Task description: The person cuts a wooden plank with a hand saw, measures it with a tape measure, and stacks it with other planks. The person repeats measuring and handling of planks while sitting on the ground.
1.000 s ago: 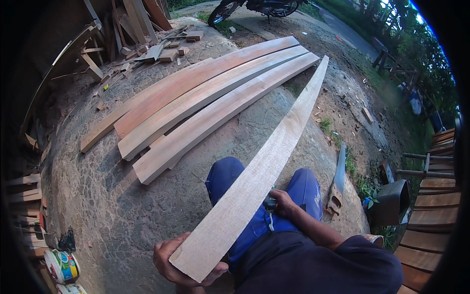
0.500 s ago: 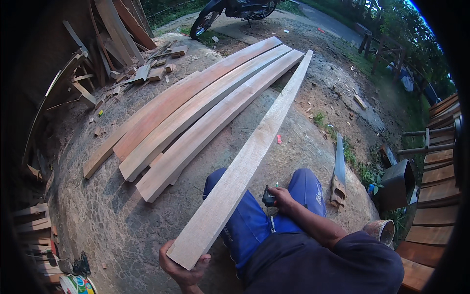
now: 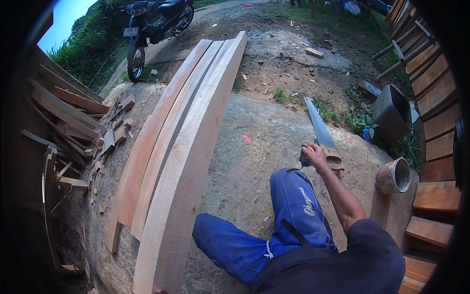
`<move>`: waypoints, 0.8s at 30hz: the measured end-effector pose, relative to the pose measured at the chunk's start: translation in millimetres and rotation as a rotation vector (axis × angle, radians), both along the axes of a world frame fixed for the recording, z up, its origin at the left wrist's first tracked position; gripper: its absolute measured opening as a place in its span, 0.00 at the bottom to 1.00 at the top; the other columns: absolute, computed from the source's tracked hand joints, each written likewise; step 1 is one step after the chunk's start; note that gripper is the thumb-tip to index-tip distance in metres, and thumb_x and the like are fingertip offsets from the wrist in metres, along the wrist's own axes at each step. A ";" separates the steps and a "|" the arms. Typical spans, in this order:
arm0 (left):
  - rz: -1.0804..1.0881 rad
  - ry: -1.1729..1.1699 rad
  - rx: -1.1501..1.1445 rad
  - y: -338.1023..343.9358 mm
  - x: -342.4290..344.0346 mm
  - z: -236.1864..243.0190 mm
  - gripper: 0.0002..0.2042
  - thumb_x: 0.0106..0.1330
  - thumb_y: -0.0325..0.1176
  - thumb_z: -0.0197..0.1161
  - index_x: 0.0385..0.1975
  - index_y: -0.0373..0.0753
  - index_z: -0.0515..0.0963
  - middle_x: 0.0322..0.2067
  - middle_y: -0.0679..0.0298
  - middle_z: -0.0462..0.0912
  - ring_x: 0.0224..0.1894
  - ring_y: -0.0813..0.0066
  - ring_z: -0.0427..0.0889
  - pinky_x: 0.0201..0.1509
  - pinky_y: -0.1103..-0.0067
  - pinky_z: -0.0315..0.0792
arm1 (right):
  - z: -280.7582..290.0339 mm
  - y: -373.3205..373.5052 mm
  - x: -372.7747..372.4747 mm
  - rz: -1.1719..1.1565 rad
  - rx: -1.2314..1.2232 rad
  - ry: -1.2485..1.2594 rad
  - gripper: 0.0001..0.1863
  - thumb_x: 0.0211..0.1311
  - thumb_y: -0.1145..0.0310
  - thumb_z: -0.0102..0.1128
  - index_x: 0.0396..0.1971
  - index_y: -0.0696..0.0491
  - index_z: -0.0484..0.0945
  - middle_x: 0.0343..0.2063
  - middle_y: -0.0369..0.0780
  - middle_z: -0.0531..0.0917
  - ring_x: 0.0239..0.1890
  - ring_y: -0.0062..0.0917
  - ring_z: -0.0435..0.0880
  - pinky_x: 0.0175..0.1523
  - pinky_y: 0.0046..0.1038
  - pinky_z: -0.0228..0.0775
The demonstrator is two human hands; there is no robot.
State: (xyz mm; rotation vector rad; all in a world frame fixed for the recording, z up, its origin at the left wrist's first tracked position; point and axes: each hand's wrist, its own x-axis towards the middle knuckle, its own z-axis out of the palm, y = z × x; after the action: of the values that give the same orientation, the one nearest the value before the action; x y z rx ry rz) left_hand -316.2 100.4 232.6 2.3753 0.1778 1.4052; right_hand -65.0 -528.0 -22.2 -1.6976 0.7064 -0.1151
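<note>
A pale sawn board (image 3: 181, 166) runs from the bottom edge into the distance, beside several planks (image 3: 147, 166) lying on the concrete. Only fingertips of my left hand (image 3: 158, 291) show, gripping the board's near end at the bottom edge. My right hand (image 3: 316, 157), out over my right knee, is closed on a small black-and-orange tool (image 3: 305, 156) with a black strap, apparently a tape measure. Just beyond it a handsaw (image 3: 320, 125) lies on the concrete, its wooden handle partly behind my hand.
A motorbike (image 3: 156, 34) stands at the back left. Scrap wood (image 3: 68, 108) is piled at the left. A metal bin (image 3: 391, 115) and a stained bucket (image 3: 393, 175) are on the right, beside stacked boards (image 3: 433, 196). The concrete slab (image 3: 245, 186) meets dirt and weeds ahead.
My view has turned rightward. The board has swung left alongside the other planks, its near end down at the bottom edge. My right hand with the tool has moved forward toward the saw.
</note>
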 end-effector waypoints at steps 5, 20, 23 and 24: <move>0.337 0.078 0.277 81.1 -12.8 -5.7 0.39 0.56 0.62 0.74 0.47 0.25 0.75 0.35 0.49 0.82 0.29 0.51 0.82 0.33 0.63 0.76 | -79.8 -1.1 -59.1 0.182 -0.361 0.237 0.26 0.56 0.56 0.73 0.50 0.58 0.83 0.40 0.48 0.88 0.40 0.36 0.88 0.45 0.35 0.80; 0.022 0.474 0.587 -2.7 89.9 216.0 0.41 0.52 0.65 0.75 0.44 0.26 0.75 0.33 0.49 0.81 0.28 0.50 0.82 0.32 0.62 0.76 | 7.2 21.2 -34.4 0.633 -0.612 0.613 0.31 0.64 0.47 0.63 0.65 0.41 0.74 0.70 0.53 0.62 0.68 0.54 0.66 0.70 0.47 0.64; -0.121 0.502 0.614 -42.0 126.7 308.0 0.41 0.52 0.65 0.75 0.44 0.26 0.75 0.33 0.49 0.81 0.28 0.49 0.82 0.32 0.62 0.76 | 75.3 44.8 -13.8 0.563 -0.545 0.374 0.31 0.64 0.50 0.62 0.64 0.49 0.74 0.68 0.54 0.66 0.68 0.51 0.68 0.71 0.44 0.64; -0.165 0.505 0.623 -55.9 139.5 339.8 0.41 0.51 0.66 0.75 0.44 0.26 0.75 0.32 0.49 0.81 0.27 0.49 0.82 0.32 0.62 0.76 | 101.0 55.0 -8.6 0.546 -0.506 0.330 0.31 0.64 0.50 0.62 0.64 0.51 0.74 0.67 0.54 0.68 0.68 0.49 0.69 0.71 0.43 0.64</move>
State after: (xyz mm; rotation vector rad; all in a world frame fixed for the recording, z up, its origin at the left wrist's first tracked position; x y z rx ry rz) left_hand -176.7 44.6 572.4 3.1304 -0.3754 0.8332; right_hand -73.6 -473.0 78.9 -2.3744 0.4434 0.4107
